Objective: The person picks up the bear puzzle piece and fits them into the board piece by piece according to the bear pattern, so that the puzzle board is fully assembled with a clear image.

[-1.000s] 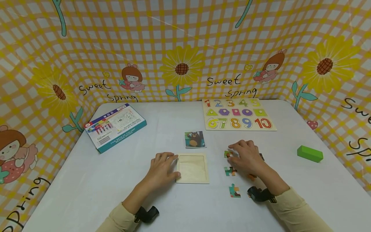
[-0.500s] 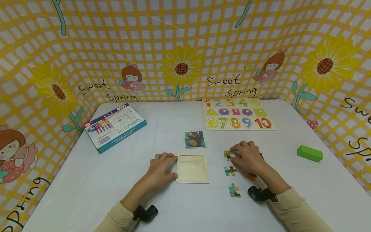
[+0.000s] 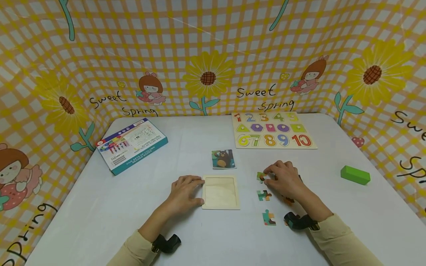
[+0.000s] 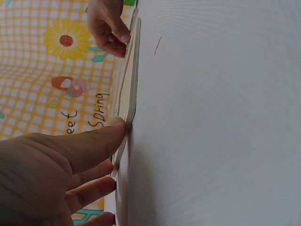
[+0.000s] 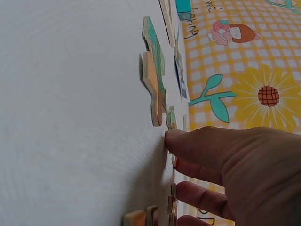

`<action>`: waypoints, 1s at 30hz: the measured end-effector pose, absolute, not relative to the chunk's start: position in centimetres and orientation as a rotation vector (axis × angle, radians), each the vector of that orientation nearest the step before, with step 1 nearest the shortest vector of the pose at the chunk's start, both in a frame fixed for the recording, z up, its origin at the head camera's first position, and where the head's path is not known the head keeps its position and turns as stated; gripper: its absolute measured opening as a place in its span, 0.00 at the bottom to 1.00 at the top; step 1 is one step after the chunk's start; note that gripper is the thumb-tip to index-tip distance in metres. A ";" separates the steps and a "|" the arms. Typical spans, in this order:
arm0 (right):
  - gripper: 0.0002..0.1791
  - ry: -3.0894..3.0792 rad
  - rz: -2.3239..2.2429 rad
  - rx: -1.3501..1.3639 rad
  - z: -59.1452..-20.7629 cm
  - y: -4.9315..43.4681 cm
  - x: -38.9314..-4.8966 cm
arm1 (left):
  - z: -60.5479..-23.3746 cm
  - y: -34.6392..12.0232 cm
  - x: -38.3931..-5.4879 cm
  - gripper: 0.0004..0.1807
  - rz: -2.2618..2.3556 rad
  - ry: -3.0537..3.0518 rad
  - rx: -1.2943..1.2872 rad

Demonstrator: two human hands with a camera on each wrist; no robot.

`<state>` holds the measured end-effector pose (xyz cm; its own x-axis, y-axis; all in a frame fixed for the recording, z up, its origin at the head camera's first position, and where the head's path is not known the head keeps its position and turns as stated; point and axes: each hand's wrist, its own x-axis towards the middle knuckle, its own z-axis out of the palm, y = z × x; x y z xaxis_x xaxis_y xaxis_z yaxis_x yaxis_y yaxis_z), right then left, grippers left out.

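Observation:
My left hand (image 3: 184, 194) lies at the left edge of a square wooden puzzle tray (image 3: 203, 192), fingers extended. In the left wrist view, its thumb (image 4: 115, 126) touches the rim. My right hand (image 3: 285, 178) pinches a green and brown jigsaw piece (image 3: 260, 177) between thumb and index finger, at the table surface. Nearer me lie another jigsaw piece (image 3: 264, 195) and a teal one (image 3: 268, 218). More pieces show under and beside the right hand, partly hidden, including a brown and orange piece (image 3: 288, 200). A bear picture card (image 3: 223, 159) lies beyond the tray.
A wooden number and shape board (image 3: 276, 133) lies at the back right. At the back left is a flat cardboard box (image 3: 134, 146) with a teal side. A green block (image 3: 355, 175) lies at the right. Patterned cloth (image 3: 173, 44) surrounds the table's back and sides.
My right fingers have drawn slightly right and closer together at the green piece, showing more of it. My left thumb has slid back from over the tray's rim to its edge.

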<state>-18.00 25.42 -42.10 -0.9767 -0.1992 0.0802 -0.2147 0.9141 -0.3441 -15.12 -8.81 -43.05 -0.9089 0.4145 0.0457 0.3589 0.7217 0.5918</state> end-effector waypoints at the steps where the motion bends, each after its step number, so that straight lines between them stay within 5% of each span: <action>1: 0.14 -3.031 0.552 0.326 -42.1 25.4 -18.0 | -43.1 -8.8 -15.2 0.31 0.941 2.830 0.639; 30: 0.13 -2.956 0.622 0.415 -41.1 23.4 -17.8 | -43.9 -7.9 -15.2 0.31 0.886 2.877 0.670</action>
<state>-17.81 23.41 -41.09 -0.9588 -0.2443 0.1453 -0.2821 0.8801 -0.3820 -15.22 -7.86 -43.87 -0.9040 0.4215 0.0708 0.3883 0.7407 0.5483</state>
